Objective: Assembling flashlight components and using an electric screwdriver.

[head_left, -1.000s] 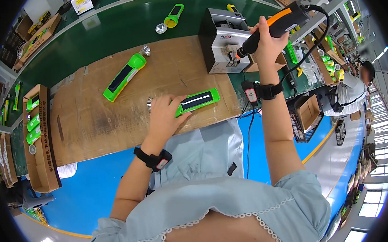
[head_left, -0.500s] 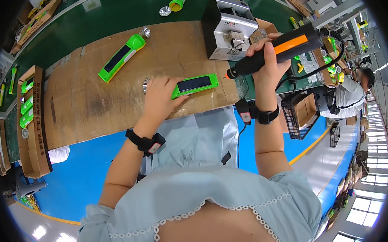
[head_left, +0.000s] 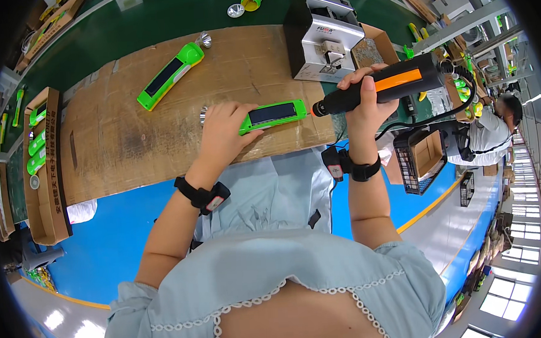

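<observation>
My left hand (head_left: 224, 130) is closed over the head end of a green flashlight (head_left: 272, 114) with a dark solar panel, pressing it on the cardboard sheet (head_left: 110, 153). A silver reflector (head_left: 203, 115) peeks out beside that hand. In my right hand (head_left: 370, 105) is a black electric screwdriver (head_left: 394, 82) with an orange stripe, its fingers wrapped round the body. The screwdriver's tip meets or nearly meets the flashlight's tail end; contact is hard to tell. Farther left lies a second green flashlight (head_left: 171, 76), with a silver reflector (head_left: 204, 39) at its upper end.
A grey and black screw feeder (head_left: 322, 41) stands at the back, beside a cardboard box of screws (head_left: 368, 53). At left, a long carton (head_left: 55, 162) holds green flashlights. The screwdriver's cable (head_left: 430, 119) loops at right. Another person (head_left: 488, 127) works farther right.
My right hand has moved the electric screwdriver slightly left and lower, levelling it so its tip comes up to the flashlight's tail. My left hand stays on the flashlight.
</observation>
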Demonstrator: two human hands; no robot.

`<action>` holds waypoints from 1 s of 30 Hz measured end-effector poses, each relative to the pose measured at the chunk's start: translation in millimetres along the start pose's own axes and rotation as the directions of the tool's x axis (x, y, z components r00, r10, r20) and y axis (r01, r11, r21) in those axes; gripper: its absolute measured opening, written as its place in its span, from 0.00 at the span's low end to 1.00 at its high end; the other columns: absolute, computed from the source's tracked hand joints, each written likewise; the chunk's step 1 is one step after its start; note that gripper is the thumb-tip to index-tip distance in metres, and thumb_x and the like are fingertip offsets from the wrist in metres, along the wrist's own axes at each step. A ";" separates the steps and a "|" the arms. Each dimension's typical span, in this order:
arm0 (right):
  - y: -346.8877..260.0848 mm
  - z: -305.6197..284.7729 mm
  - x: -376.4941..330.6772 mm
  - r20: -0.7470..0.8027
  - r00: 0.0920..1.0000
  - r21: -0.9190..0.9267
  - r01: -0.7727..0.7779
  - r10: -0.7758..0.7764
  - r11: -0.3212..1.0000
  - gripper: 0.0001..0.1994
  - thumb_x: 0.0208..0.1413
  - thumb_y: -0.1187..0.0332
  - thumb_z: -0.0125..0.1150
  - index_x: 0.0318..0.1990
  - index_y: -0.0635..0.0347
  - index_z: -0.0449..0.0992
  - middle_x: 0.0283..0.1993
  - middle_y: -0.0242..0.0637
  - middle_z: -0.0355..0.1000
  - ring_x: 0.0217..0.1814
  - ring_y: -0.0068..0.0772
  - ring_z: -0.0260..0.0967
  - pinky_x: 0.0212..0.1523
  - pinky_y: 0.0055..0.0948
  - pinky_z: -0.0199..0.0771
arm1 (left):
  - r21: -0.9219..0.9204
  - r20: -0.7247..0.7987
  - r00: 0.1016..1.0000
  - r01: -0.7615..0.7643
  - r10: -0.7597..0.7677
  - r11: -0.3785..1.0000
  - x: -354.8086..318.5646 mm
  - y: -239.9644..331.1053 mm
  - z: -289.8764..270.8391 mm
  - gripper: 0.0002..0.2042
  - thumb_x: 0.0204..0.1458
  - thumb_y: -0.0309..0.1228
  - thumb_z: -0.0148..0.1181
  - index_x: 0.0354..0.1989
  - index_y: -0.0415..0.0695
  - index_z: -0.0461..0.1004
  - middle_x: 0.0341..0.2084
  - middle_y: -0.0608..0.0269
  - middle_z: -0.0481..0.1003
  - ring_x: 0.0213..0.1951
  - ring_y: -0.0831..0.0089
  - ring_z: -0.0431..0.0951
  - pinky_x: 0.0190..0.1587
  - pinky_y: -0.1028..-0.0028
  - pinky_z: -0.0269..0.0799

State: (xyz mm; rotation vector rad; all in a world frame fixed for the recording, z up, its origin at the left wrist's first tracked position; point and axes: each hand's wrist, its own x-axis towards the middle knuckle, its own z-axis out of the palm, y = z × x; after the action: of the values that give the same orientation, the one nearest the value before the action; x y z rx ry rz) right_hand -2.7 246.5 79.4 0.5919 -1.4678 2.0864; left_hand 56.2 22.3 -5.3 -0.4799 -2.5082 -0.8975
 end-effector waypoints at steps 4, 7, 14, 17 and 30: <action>1.0 1.8 -2.8 -0.016 1.000 -0.026 -0.002 0.001 1.000 0.16 0.49 0.74 0.62 0.42 0.65 0.62 0.24 0.39 0.69 0.24 0.30 0.70 0.29 0.26 0.71 | 0.011 -0.003 1.000 0.000 0.000 1.000 0.7 1.3 -0.5 0.22 0.33 0.36 0.71 0.41 0.49 0.75 0.33 0.61 0.72 0.38 0.61 0.71 0.42 0.65 0.63; 4.7 2.1 -1.5 -0.009 1.000 -0.036 -0.008 0.008 0.999 0.16 0.48 0.73 0.63 0.41 0.65 0.62 0.24 0.39 0.69 0.25 0.30 0.70 0.30 0.26 0.71 | 0.000 0.006 1.000 0.011 -0.011 1.000 0.9 -1.2 0.9 0.22 0.33 0.36 0.71 0.41 0.49 0.75 0.33 0.62 0.72 0.38 0.61 0.71 0.42 0.64 0.63; 5.8 4.4 -4.1 0.040 0.999 -0.033 -0.023 0.024 0.999 0.16 0.48 0.73 0.62 0.40 0.64 0.62 0.24 0.40 0.69 0.24 0.29 0.69 0.30 0.26 0.72 | 0.005 -0.006 1.000 0.013 -0.013 1.000 2.3 -1.0 0.9 0.21 0.32 0.35 0.71 0.39 0.48 0.75 0.31 0.63 0.72 0.38 0.63 0.71 0.43 0.65 0.63; 4.7 2.9 -5.2 0.044 0.999 -0.063 0.001 0.002 0.998 0.15 0.49 0.73 0.62 0.40 0.64 0.62 0.24 0.41 0.69 0.24 0.29 0.68 0.30 0.27 0.72 | -0.004 0.008 1.000 0.024 -0.024 1.000 3.7 -0.9 0.3 0.21 0.32 0.35 0.70 0.39 0.48 0.75 0.30 0.63 0.72 0.38 0.63 0.71 0.43 0.65 0.63; 23.0 0.5 -10.7 0.095 0.994 -0.039 -0.056 0.059 0.998 0.14 0.48 0.74 0.61 0.39 0.64 0.61 0.24 0.38 0.67 0.23 0.29 0.68 0.27 0.25 0.72 | -0.017 0.016 1.000 0.014 -0.014 1.000 4.9 -3.2 2.0 0.22 0.32 0.35 0.71 0.40 0.48 0.75 0.31 0.63 0.72 0.37 0.62 0.71 0.42 0.65 0.63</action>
State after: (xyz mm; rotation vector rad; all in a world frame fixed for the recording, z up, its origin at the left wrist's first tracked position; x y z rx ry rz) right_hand -9.0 237.9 56.4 0.6517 -1.5907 2.0963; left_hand 50.0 22.1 -5.8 -0.4769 -2.5231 -0.9248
